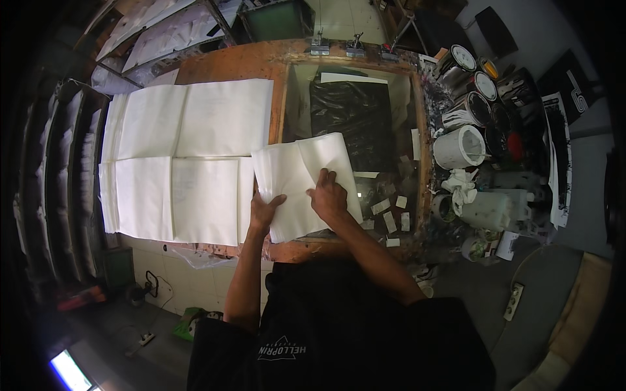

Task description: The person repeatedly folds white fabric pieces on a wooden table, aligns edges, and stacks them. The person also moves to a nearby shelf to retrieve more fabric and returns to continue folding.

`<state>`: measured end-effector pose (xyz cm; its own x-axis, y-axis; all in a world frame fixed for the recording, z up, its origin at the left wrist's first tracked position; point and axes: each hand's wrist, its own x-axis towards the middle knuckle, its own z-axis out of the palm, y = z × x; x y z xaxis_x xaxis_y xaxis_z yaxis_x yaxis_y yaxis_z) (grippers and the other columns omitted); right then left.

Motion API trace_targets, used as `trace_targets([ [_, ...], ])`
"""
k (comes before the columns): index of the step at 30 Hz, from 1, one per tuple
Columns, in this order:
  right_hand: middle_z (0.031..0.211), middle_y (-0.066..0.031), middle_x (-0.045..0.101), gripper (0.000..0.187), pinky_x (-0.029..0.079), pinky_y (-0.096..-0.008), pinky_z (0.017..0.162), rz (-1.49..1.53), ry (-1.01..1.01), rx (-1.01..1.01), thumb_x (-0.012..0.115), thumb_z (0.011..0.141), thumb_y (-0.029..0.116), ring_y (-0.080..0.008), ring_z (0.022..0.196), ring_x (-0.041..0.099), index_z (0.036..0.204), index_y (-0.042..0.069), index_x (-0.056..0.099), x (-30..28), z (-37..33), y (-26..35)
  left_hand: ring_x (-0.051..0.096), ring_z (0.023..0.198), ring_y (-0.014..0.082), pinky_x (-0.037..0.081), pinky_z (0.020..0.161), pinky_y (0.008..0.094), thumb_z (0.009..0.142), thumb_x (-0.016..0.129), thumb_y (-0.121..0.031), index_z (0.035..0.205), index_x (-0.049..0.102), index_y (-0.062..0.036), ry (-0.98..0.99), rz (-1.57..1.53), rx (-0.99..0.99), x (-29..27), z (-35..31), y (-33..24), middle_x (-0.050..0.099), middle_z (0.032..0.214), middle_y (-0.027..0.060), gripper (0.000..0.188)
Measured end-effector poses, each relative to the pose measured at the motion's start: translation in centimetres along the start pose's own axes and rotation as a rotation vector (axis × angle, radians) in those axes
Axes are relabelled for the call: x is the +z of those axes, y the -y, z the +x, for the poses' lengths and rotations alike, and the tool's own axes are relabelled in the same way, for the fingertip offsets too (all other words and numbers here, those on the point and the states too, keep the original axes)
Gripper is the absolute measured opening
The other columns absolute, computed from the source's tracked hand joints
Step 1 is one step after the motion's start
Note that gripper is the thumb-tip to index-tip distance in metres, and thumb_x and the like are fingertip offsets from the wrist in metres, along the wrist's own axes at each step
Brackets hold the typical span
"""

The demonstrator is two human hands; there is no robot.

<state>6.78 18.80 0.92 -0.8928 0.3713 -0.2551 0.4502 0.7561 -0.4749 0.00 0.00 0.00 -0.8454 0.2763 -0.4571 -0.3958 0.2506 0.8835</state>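
A thick stack of white sheets [303, 218] lies slightly turned in front of me, partly over the wooden-framed glass panel [409, 225]. My left hand [265, 212] grips its left edge, thumb on top and fingers out of sight beneath. On the top sheets, right of the middle, rests my right hand [329, 195], fingers bent and thumb apart from them. An edge of an upper sheet runs toward that hand. Left of the stack, more white sheets lie overlapping in a far row [225, 117] and a near row [205, 199].
Black plastic film [352, 117] and small pale paper pieces [390, 221] are on the panel. Metal clamps [355, 45] line the table's far edge. Ink-stained cans [479, 107], a white bucket [460, 146] and a translucent jug [492, 208] crowd the right. Shelving [68, 169] stands left.
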Motion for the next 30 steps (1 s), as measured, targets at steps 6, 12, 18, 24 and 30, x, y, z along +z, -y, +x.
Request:
trace_targets([
  [6, 0.098, -0.0228, 0.067, 0.039, 0.059, -0.0480, 0.072, 0.081, -0.101, -0.083, 0.066, 0.087, 0.012, -0.0376, 0.081, 0.073, 0.121, -0.003, 0.054, 0.8, 1.2, -3.4, 0.063, 0.114, 0.0287, 0.056, 0.099, 0.0405, 0.077, 0.079, -0.002, 0.153, 0.033, -0.0010, 0.041, -0.092, -0.047, -0.8, 1.2, 1.6, 0.061, 0.130, 0.0188, 0.089],
  [12, 0.105, -0.0070, 0.070, 0.038, 0.054, -0.0357, 0.081, 0.919, -0.035, 0.067, 0.072, 0.093, 0.028, -0.0163, 0.089, 0.065, 0.119, 0.001, 0.064, -11.3, 0.2, -14.1, 0.066, 0.109, 0.0292, 0.058, 0.095, 0.0410, 0.077, 0.081, -0.006, 0.149, 0.037, 0.0007, 0.044, -0.151, -0.067, -1.0, -0.5, -1.1, 0.063, 0.126, 0.0193, 0.085],
  [18, 0.103, -0.0170, 0.072, 0.055, 0.053, -0.0434, 0.087, 0.624, -0.112, 0.334, 0.065, 0.097, 0.048, -0.0277, 0.096, 0.070, 0.121, -0.001, 0.064, -10.5, 3.8, -18.7, 0.069, 0.106, 0.0306, 0.057, 0.092, 0.0402, 0.080, 0.081, -0.008, 0.143, 0.044, 0.0039, -0.144, 0.193, 0.065, 1.3, -0.5, -1.3, 0.067, 0.121, 0.0207, 0.074],
  [24, 0.102, -0.0287, 0.068, 0.039, 0.053, -0.0450, 0.087, 0.348, -0.472, 0.162, 0.065, 0.094, 0.026, -0.0396, 0.097, 0.069, 0.122, -0.001, 0.066, -8.3, 1.4, -13.1, 0.067, 0.104, 0.0325, 0.053, 0.093, 0.0406, 0.086, 0.075, -0.012, 0.138, 0.047, 0.0087, -0.324, 0.410, 0.280, 2.0, -1.0, -0.3, 0.067, 0.117, 0.0238, 0.062],
  [30, 0.127, -0.0180, 0.067, 0.047, 0.050, -0.0372, 0.098, 1.007, -0.687, 0.057, 0.062, 0.093, 0.007, -0.0265, 0.113, 0.065, 0.138, -0.001, 0.056, -13.9, -5.6, -9.2, 0.055, 0.115, 0.0311, 0.042, 0.105, 0.0417, 0.088, 0.074, -0.015, 0.140, 0.040, 0.0091, -0.396, -0.041, 0.512, 2.7, -6.2, -4.7, 0.056, 0.126, 0.0229, 0.067],
])
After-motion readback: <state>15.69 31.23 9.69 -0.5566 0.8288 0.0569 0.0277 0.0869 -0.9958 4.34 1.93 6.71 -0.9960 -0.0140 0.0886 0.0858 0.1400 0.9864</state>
